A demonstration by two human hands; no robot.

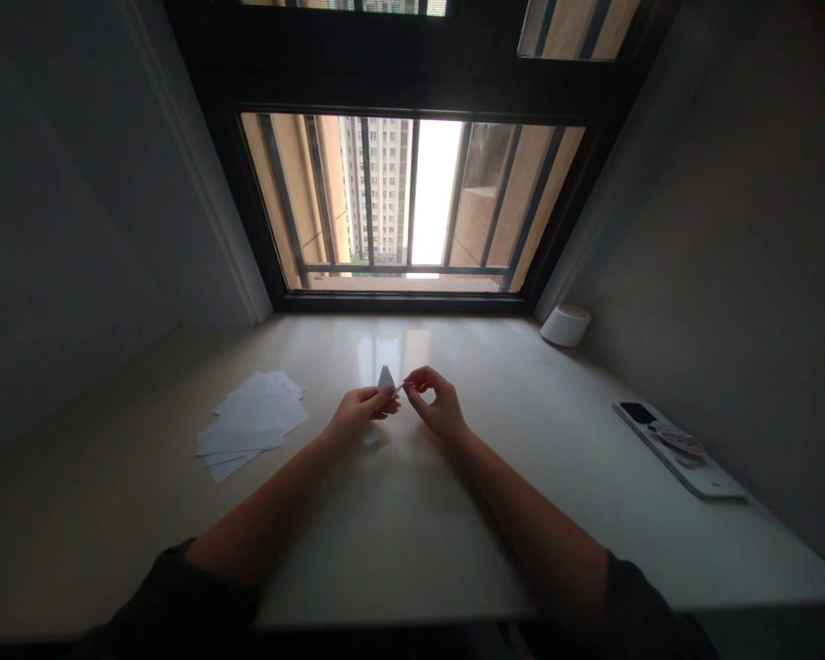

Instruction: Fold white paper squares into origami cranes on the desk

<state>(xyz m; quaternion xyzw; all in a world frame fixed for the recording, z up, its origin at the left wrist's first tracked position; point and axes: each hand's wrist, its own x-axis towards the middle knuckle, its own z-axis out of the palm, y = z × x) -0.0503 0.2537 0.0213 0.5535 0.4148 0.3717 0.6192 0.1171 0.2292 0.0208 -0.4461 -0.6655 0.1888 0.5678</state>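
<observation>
A small folded piece of white paper point(386, 377) with a pointed top is held above the white surface. My left hand point(366, 409) is closed on its lower part, fingers pinched together. My right hand point(440, 403) pinches a thin edge or flap on the paper's right side between thumb and forefinger; its other fingers curl. The fold's lower part is hidden behind the left fingers. To the left of my left hand lies a loose stack of white paper sheets point(254, 422), spread unevenly.
The white sill-like surface point(357, 568) runs up to a dark-framed window point(399, 302) with bars outside. A white rounded object point(566, 325) stands at the back right. Along the right wall lies a long white flat item point(701, 477) with a dark end and a round piece on it.
</observation>
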